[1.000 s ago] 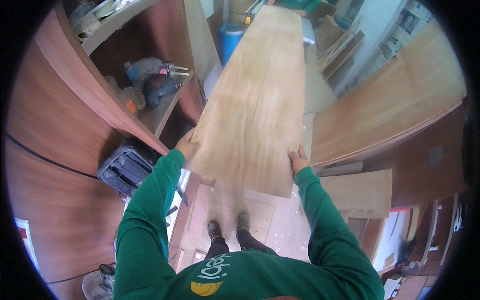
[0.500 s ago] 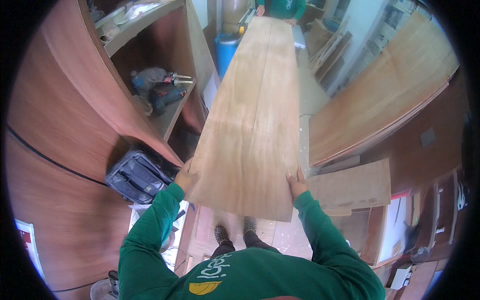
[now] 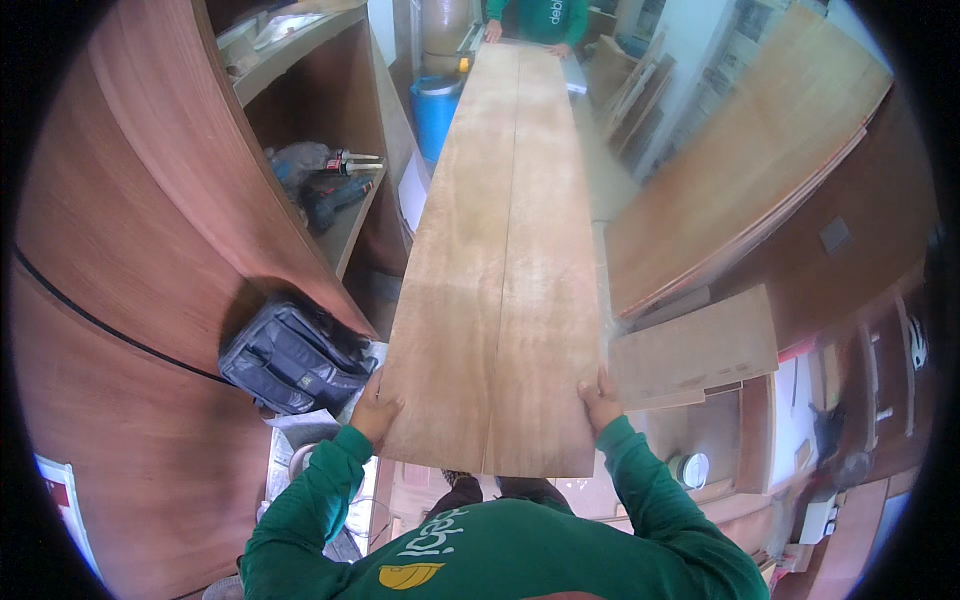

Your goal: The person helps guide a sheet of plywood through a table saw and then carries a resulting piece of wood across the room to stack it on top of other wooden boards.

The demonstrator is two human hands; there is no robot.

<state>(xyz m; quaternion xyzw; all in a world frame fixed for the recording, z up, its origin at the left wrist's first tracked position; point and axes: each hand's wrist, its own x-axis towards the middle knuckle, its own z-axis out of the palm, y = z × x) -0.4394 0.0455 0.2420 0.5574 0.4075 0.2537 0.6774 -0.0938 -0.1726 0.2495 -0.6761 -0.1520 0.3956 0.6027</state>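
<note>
A long plywood panel (image 3: 455, 290) with a seam down its length stretches away from me, roughly level in front of my body. My left hand (image 3: 376, 411) is closed around its left edge near the close end, thumb on the top face. On the opposite edge, my right hand (image 3: 601, 402) grips at about the same distance, the fingers under the wood hidden. At the far end stands a co-worker in a green sleeve, whose two hands (image 3: 493, 31) rest at the panel's far corners.
A black bag (image 3: 295, 355) sits at left, below an open shelf (image 3: 345, 225) bearing a drill and caulking tubes. Beyond it stands a blue drum (image 3: 435, 115). To the right lean large plywood sheets (image 3: 740, 160) and a smaller board (image 3: 695, 345). A round can (image 3: 691, 470) stands low at right.
The panel's near end has come closer to my body, now covering most of my feet. Both my hands moved with it, still gripping. The co-worker's hands stay at the far end.
</note>
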